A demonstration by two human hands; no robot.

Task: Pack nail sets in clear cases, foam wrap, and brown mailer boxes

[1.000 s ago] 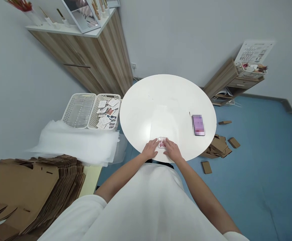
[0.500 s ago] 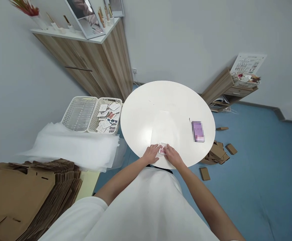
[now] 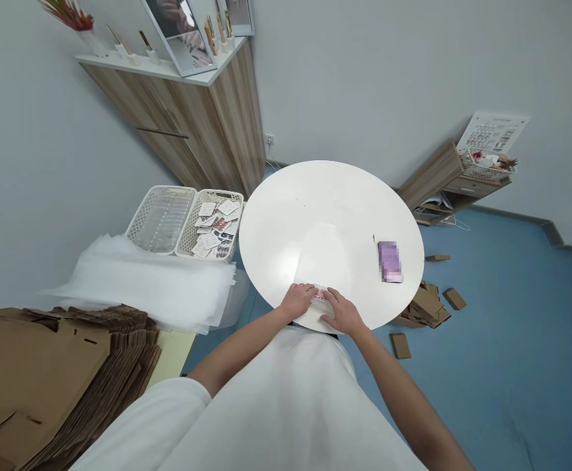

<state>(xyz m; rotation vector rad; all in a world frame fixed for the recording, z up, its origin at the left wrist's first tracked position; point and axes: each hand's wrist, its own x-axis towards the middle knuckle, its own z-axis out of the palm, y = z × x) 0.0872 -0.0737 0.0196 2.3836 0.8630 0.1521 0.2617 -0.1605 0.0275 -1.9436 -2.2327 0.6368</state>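
At the near edge of the round white table (image 3: 315, 209), both my hands meet on a small clear case with pink pieces inside (image 3: 321, 296). My left hand (image 3: 298, 299) grips its left side with curled fingers. My right hand (image 3: 342, 312) covers its right side, fingers pressed on it. A thin white sheet (image 3: 318, 252) lies on the table just beyond the case and partly under it.
A purple phone (image 3: 389, 261) lies on the table's right. Two white baskets (image 3: 182, 219) stand left, one holding several cards, beside white foam sheets (image 3: 143, 281) and stacked flat cardboard (image 3: 55, 366). Cardboard pieces (image 3: 426, 304) litter the blue floor. Wooden cabinets stand behind.
My hands have drawn closer together over the case, so less of it shows. The head camera has shifted slightly.
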